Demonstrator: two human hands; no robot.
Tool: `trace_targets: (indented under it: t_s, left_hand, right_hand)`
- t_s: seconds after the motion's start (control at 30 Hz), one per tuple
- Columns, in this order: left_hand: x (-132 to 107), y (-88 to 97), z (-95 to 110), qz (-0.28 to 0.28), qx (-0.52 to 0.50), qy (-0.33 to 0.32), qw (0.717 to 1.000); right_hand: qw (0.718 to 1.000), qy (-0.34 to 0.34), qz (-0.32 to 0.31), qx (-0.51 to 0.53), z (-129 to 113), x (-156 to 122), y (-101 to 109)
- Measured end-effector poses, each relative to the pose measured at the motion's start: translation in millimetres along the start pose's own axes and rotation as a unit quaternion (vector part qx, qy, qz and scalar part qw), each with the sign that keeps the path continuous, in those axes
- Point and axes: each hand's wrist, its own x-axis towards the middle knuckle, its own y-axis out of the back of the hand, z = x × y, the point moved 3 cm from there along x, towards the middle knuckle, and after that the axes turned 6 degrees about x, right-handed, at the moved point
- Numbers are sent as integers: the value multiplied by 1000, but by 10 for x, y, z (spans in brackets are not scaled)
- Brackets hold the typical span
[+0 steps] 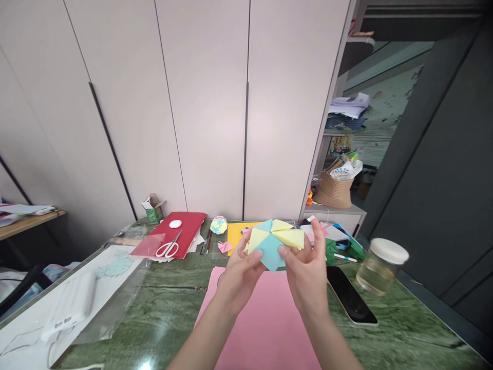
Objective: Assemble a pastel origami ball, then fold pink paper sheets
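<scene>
Between my two hands is a folded paper origami piece (pixel 274 252) with alternating light blue and pale yellow sections that meet at a centre point. My left hand (pixel 242 270) grips its left side, thumb on the near blue section. On the right, my right hand (pixel 308 272) pinches the near edge with its thumb, and the index finger sticks up. The fingers behind the paper are partly hidden. Below the hands a pink sheet (pixel 265 318) lies flat on the green marbled table (pixel 173 308).
A phone (pixel 352 295) and a lidded jar of liquid (pixel 381 267) stand right. Left are white-handled scissors (pixel 168 249) on a red folder (pixel 185 226), plus a white power bank (pixel 71 303). Behind lie a small round paper piece (pixel 219 225) and a pink origami piece (pixel 224 247).
</scene>
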Motion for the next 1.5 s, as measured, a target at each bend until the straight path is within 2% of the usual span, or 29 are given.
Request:
trace_targets:
  t_s: [0.13, 0.3, 0.7, 0.97, 1.03, 1.13, 1.2, 1.23, 1.3, 1.37, 1.5]
  left_hand:
    - [-25, -55, -93, 39, -30, 2, 999]
    - [-19, -11, -98, 69, -39, -18, 997]
    - [-18, 5, -39, 59, -8, -36, 998]
    - [1, 12, -62, 41, -13, -35, 998]
    - [-2, 8, -57, 47, -20, -35, 998]
    - [-12, 12, -34, 73, -22, -45, 996]
    - [-21, 12, -16, 87, -12, -59, 994]
    - [-27, 10, -8, 91, -4, -66, 994]
    - [-40, 7, 0, 101, 12, -78, 992]
    - [-54, 2, 0, 109, 24, -84, 990]
    - [-72, -23, 5, 107, 36, -95, 989]
  right_hand:
    - [1000, 12, 5, -1, 31, -22, -18]
    - [1000, -1, 10, -3, 33, -23, -45]
    - [998, 24, 51, -24, -8, -44, -7]
    - [999, 2, -11, 31, 48, -42, -59]
    - [999, 36, 2, 13, 24, -51, -47]
    - [983, 170, 45, -47, -94, -109, -13]
    - [974, 198, 18, -104, -149, -149, -24]
    - [976, 172, -15, -130, -150, -157, -39]
    - [981, 79, -74, -163, -116, -158, -61]
    - [981, 7, -93, -169, -77, -143, -58]
    - [982, -45, -106, -152, -17, -87, -44]
